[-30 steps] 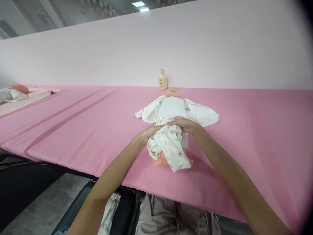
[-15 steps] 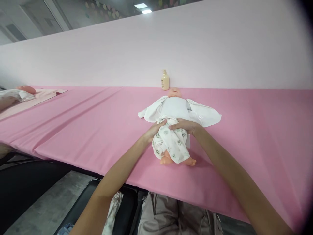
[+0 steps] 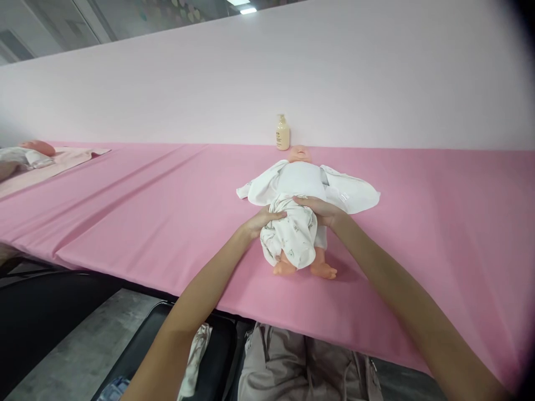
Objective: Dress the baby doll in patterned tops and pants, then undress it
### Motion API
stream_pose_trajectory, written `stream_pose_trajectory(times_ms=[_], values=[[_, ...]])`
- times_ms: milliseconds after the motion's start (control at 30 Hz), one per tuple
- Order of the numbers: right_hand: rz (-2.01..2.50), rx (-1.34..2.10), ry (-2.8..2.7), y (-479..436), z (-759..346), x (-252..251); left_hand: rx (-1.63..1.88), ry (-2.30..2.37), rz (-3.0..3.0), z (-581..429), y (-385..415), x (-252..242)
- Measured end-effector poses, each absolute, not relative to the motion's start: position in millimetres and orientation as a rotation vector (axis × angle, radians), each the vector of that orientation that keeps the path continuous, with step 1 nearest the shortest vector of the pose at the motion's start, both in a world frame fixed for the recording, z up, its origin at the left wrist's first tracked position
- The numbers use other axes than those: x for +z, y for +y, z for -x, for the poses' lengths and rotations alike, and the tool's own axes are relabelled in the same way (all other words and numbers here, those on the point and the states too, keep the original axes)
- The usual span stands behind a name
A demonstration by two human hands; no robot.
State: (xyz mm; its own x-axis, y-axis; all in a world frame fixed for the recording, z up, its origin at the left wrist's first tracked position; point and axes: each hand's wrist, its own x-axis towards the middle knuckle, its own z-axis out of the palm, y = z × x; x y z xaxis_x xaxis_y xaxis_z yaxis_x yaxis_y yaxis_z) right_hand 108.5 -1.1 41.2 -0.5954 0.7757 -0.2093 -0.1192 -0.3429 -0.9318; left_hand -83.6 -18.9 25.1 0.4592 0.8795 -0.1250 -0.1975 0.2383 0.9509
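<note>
A baby doll [image 3: 300,154] lies on its back on the pink table cover, head toward the wall and bare feet [image 3: 324,270] toward me. Its torso is dressed in a white top [image 3: 301,181] with the sleeves spread sideways. Over the legs, bunched-up white printed baby clothes [image 3: 292,234] are gathered between my hands. My left hand [image 3: 263,220] grips their left side, thumb on top. On the right, my right hand [image 3: 320,209] has its fingers closed on the upper edge of the same cloth. The garment's exact kind is unclear in its folds.
A cream pump bottle [image 3: 283,135] stands by the wall, just behind the doll's head. Another doll [image 3: 39,148] lies on a pale mat [image 3: 75,161] at the far left. Below the table [image 3: 167,245] is a black chair [image 3: 219,351] with cloth on it.
The cloth has been gathered up and its lower end pulled back toward the left, so more of the doll's right-hand leg shows. My right hand has shifted slightly up the cloth.
</note>
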Motion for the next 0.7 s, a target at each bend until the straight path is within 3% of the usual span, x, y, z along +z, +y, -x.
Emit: stream_pose_trajectory(times_ms=[200, 333, 500, 700], values=[[0.901, 1.899, -1.499, -4.9, -103.6, 38.6, 1.086, 0.842, -0.985, 70.3, -18.4, 23.3], [0.977, 1.918, -1.451, -2.3, -103.3, 35.9, 1.031, 0.870, -1.018, 71.0, -18.7, 24.3], [0.753, 2.029, -1.215, 2.2, -100.0, 28.0, 0.891, 0.923, -1.114, 76.5, -15.6, 23.7], [0.833, 1.935, -1.185, -0.7, -93.9, 22.7, 0.816, 0.800, -1.047, 78.9, -10.9, 21.1]])
